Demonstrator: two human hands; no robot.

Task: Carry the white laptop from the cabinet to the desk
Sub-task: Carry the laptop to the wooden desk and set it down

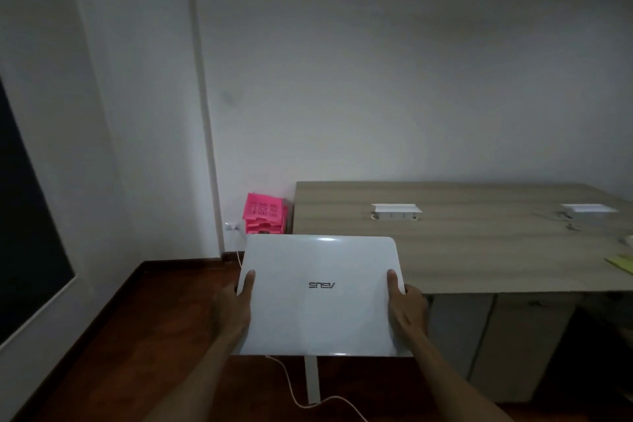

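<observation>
A closed white laptop (320,295) with a dark logo on its lid is held flat in the air in front of me. My left hand (236,305) grips its left edge, thumb on the lid. My right hand (407,308) grips its right edge the same way. The laptop hangs over the near left corner of a long wooden desk (479,250) that stands against the back wall.
Two white cable boxes (395,211) (587,209) sit in the desk top. Yellow paper (621,262) lies at the desk's right edge. Pink stacked trays (263,214) stand on the floor by the wall. A thin cable (294,390) trails across the dark wooden floor.
</observation>
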